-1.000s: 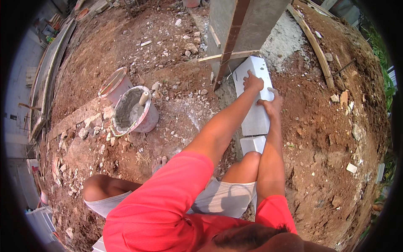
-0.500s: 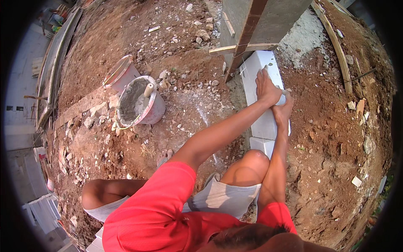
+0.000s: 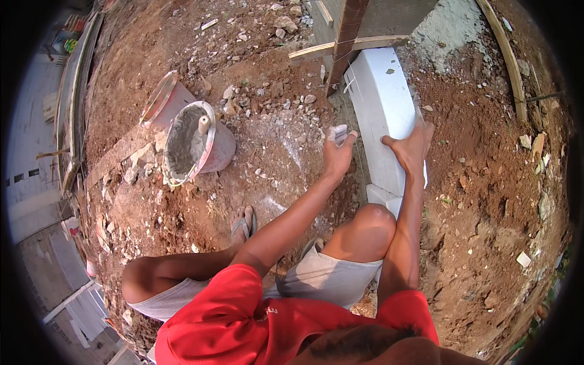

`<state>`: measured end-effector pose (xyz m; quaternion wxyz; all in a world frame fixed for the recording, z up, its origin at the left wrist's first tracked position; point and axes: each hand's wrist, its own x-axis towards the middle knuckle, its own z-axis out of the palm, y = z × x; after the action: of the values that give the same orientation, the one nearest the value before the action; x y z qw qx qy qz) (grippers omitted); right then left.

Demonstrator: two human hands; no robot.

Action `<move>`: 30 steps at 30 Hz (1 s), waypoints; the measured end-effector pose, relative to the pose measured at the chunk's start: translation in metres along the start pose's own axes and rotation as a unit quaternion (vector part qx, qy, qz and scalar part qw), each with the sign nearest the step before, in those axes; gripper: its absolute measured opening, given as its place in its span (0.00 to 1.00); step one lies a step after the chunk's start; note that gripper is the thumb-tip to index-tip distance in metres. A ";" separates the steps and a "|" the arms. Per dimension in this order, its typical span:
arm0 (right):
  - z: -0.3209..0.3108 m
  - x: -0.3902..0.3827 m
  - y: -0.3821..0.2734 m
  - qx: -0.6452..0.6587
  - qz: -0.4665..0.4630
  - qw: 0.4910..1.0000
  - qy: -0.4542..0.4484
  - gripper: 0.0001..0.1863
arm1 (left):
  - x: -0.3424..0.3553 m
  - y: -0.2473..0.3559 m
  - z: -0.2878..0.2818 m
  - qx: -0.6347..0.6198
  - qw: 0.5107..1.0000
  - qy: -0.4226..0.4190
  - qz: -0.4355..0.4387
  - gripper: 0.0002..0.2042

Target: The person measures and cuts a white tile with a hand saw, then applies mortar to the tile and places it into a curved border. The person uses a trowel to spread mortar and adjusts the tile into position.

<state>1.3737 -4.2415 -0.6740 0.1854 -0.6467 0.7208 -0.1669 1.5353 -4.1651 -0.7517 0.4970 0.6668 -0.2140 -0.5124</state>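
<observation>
A long white block (image 3: pixel 380 85) lies on the ground, its far end against the base of a grey column. My right hand (image 3: pixel 413 146) grips its right edge, thumb on the top face and fingers over the far side, partly hidden. Left of the block, my left hand (image 3: pixel 339 155) is closed round a small pale grey piece (image 3: pixel 339 132), whose kind I cannot make out, held apart from the block. Closer to my knee, a second white block (image 3: pixel 384 198) meets the near end of the first. A thin string runs along the block's left side.
Two pinkish-white buckets stand to the left; the nearer bucket (image 3: pixel 220 149) holds grey mortar and a tool with a pale handle (image 3: pixel 203 125). A wooden batten (image 3: pixel 350 46) crosses the column (image 3: pixel 389 21). A plank (image 3: pixel 505 58) lies at the far right. Stones litter the brown soil.
My left hand has come off the block and moved left with the pale piece. The right hand has shifted to the block's right edge. The view has shifted slightly.
</observation>
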 end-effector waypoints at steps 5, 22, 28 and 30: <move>0.003 0.010 -0.010 -0.027 0.018 0.999 -0.005 0.56 | -0.004 -0.027 0.014 -0.099 0.975 -0.148 -0.135 0.31; 0.020 -0.011 -0.021 0.041 -0.052 0.998 -0.016 0.58 | -0.003 -0.013 0.010 -0.116 0.980 -0.155 -0.048 0.33; 0.015 -0.008 -0.018 0.003 -0.098 0.994 -0.048 0.58 | 0.020 -0.025 -0.013 -0.150 0.962 -0.197 -0.114 0.34; 0.020 -0.007 -0.009 -0.015 -0.120 0.992 -0.023 0.58 | 0.026 -0.028 -0.012 -0.143 0.959 -0.217 -0.111 0.37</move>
<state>1.3917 -4.2359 -0.6875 0.1710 -0.7353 0.6355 -0.1620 1.5500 -4.1684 -0.7885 0.4690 0.4813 -0.1654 -0.7218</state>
